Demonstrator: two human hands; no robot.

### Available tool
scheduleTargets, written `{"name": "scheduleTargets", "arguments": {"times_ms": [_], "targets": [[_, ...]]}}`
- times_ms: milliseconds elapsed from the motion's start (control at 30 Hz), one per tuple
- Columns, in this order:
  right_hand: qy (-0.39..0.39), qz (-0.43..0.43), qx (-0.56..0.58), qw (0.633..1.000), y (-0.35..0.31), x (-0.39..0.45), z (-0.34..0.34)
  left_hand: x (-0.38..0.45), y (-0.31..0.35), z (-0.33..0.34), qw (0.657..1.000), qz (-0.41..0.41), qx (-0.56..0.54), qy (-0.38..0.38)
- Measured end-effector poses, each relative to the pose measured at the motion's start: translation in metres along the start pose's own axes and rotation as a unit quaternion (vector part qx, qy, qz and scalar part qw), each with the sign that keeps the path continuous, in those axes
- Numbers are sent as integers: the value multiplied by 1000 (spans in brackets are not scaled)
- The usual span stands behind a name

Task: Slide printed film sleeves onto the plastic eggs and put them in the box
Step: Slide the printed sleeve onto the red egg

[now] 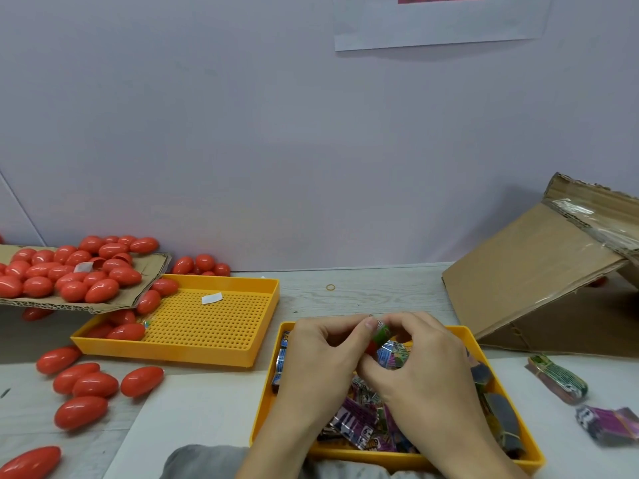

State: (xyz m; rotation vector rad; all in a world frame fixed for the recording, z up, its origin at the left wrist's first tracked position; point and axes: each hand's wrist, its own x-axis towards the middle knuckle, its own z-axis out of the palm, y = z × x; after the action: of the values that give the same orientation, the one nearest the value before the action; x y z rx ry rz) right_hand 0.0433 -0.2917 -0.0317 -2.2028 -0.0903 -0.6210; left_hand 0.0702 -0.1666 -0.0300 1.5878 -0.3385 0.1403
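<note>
Both hands meet above the near yellow tray (465,335). My left hand (323,354) and my right hand (420,361) pinch one red plastic egg (372,346) between them, with a printed film sleeve (392,352) partly around it. Most of the egg is hidden by fingers. Loose printed sleeves (359,423) fill the tray under my hands. Many bare red eggs (69,271) lie heaped on a cardboard sheet at the left. The cardboard box (539,271) stands open at the right, its flap raised.
A second yellow perforated tray (214,319) sits left of centre with a few eggs (126,331) in its corner. Loose eggs (93,385) lie on the table at the near left. Two banded sleeve bundles (560,378) lie at the right. A rubber band (330,287) lies by the wall.
</note>
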Motion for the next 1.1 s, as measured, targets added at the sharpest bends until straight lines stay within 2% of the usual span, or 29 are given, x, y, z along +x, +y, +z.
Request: {"name": "scheduleTargets", "arguments": {"times_ms": [133, 267, 433, 733, 967, 1033, 1100], "targets": [[-2, 2, 4, 1000, 0, 1, -1, 0, 2, 1, 1000, -1, -3, 9], [0, 20, 16, 1000, 1, 2, -2, 2, 0, 0, 997, -20, -45, 68], [4, 31, 13, 999, 3, 3, -3, 0, 1, 0, 1000, 7, -8, 29], [19, 24, 5, 1000, 2, 3, -1, -1, 0, 2, 997, 35, 31, 59], [-2, 17, 18, 1000, 2, 3, -3, 0, -2, 1, 998, -6, 3, 63], [5, 6, 16, 1000, 1, 3, -3, 1, -4, 1, 999, -34, 1, 40], [11, -1, 6, 1000, 1, 3, -3, 1, -4, 2, 1000, -29, 5, 3]]}}
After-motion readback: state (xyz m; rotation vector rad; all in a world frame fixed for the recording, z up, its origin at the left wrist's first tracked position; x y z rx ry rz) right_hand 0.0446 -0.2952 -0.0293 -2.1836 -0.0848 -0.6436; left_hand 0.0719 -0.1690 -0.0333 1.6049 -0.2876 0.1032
